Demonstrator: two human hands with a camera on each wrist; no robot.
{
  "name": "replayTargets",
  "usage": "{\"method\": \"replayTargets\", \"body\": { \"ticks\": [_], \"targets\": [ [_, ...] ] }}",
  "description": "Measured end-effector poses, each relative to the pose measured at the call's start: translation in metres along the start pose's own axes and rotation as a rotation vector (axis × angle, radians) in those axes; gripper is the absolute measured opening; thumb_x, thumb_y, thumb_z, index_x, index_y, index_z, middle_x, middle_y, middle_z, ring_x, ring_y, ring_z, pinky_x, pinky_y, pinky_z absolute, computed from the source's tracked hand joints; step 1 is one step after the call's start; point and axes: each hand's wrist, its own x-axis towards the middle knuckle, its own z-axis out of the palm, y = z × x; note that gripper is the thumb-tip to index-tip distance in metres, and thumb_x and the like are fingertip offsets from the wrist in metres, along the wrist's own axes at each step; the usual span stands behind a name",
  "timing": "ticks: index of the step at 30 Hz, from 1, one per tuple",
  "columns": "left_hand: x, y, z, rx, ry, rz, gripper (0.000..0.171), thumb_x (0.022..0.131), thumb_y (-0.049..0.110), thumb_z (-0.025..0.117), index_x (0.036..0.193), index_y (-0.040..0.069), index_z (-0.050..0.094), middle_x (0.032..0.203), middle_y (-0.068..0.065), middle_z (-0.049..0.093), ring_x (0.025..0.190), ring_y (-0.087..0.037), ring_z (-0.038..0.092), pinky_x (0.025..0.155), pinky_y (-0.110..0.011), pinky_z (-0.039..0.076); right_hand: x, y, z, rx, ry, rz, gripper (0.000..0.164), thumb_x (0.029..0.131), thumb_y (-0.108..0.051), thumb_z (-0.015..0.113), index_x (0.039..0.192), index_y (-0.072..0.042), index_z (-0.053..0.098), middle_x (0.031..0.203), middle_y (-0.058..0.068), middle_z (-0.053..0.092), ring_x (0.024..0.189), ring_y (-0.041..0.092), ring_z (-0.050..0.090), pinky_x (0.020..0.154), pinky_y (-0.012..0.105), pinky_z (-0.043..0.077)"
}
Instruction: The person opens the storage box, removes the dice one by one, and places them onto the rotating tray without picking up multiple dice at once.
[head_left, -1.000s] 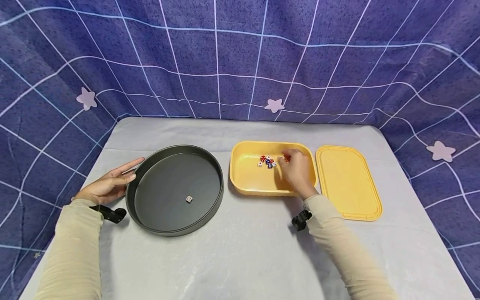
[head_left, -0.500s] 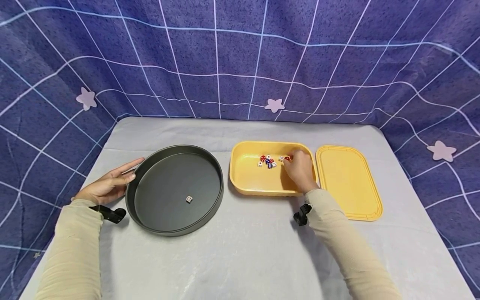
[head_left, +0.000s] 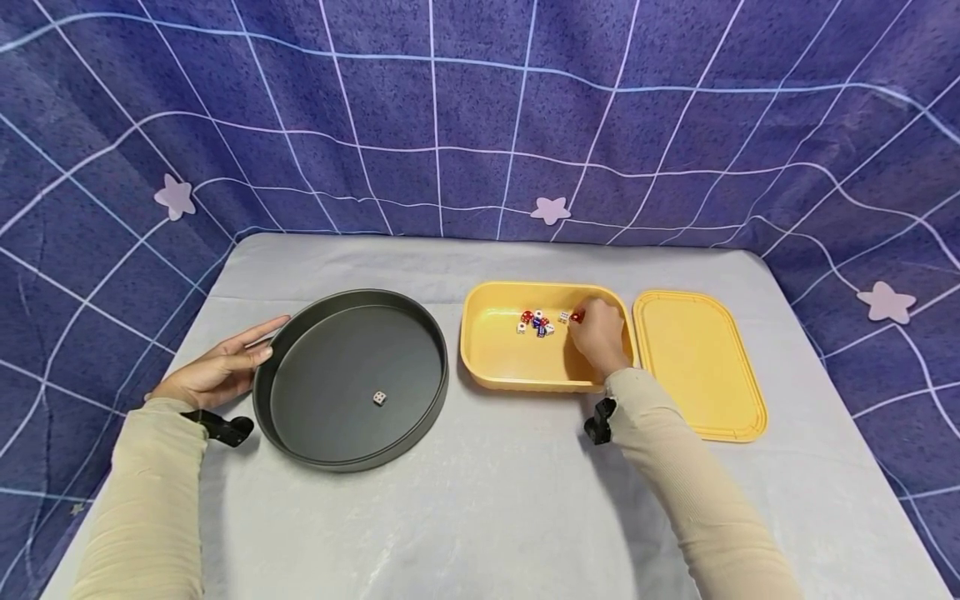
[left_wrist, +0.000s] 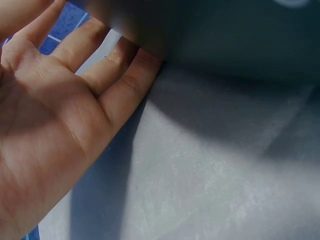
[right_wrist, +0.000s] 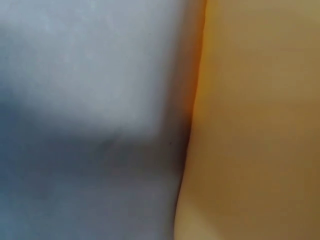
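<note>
At the left, my left hand (head_left: 217, 368) holds the rim of a dark grey round pan (head_left: 258, 408), thumb on the rim. In the left wrist view the fingers (left_wrist: 127, 90) reach to the pan's underside (left_wrist: 240, 45). One white die (head_left: 379, 398) lies inside the pan. My right hand (head_left: 600, 335) is inside the yellow box (head_left: 495, 367), its fingertips pinching a red die (head_left: 576, 317), partly hidden by the hand. Just left of it rests a white die (head_left: 563, 317). Several red, white and blue dice (head_left: 537, 322) lie clustered nearer the box's middle.
A yellow lid (head_left: 697, 367) lies flat on the table right of the box. The grey-white tablecloth (head_left: 450, 500) stretches in front of the pan and box. A blue curtain (head_left: 480, 125) with pale lines and stars hangs behind and at both sides.
My right hand has drawn back slightly to the right within the box, uncovering the white die beside the red one. The left hand and the pan look unmoved.
</note>
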Motion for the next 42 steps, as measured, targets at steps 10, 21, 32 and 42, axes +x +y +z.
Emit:
{"method": "replayTargets", "body": {
  "ticks": [10, 21, 32, 42],
  "targets": [
    [0.001, -0.001, -0.001, -0.008, -0.015, -0.002, 0.058, 0.103, -0.003, 0.025, 0.154, 0.025, 0.022, 0.137, 0.001, 0.054, 0.114, -0.015, 0.058, 0.093, -0.032, 0.049, 0.001, 0.003, 0.002, -0.018, 0.014, -0.012, 0.011, 0.083, -0.002, 0.063, 0.089, 0.000, 0.072, 0.089, 0.015, 0.070, 0.086, 0.033, 0.064, 0.079, 0.046, 0.050],
    [0.001, -0.002, -0.004, -0.001, -0.011, -0.002, 0.057, 0.103, -0.002, 0.026, 0.154, 0.025, 0.022, 0.134, 0.001, 0.056, 0.113, -0.014, 0.059, 0.093, -0.032, 0.049, -0.002, -0.001, 0.000, -0.004, -0.004, -0.002, 0.017, 0.084, -0.005, 0.064, 0.098, 0.001, 0.071, 0.097, 0.017, 0.070, 0.091, 0.034, 0.065, 0.084, 0.047, 0.050],
    [0.000, -0.002, -0.004, -0.012, -0.027, 0.005, 0.058, 0.104, -0.002, 0.024, 0.154, 0.025, 0.020, 0.133, 0.000, 0.056, 0.112, -0.014, 0.059, 0.093, -0.032, 0.049, -0.009, -0.016, -0.010, 0.031, 0.024, -0.081, 0.017, 0.082, -0.009, 0.066, 0.095, -0.001, 0.072, 0.091, 0.015, 0.071, 0.084, 0.033, 0.064, 0.078, 0.046, 0.049],
    [0.000, -0.001, -0.003, -0.003, -0.027, 0.002, 0.057, 0.104, -0.002, 0.026, 0.154, 0.026, 0.022, 0.132, -0.001, 0.057, 0.112, -0.014, 0.059, 0.092, -0.032, 0.050, -0.022, -0.066, -0.021, 0.141, 0.069, -0.208, 0.013, 0.082, -0.010, 0.070, 0.091, -0.002, 0.074, 0.083, 0.011, 0.072, 0.078, 0.028, 0.065, 0.071, 0.042, 0.048]
  ]
}}
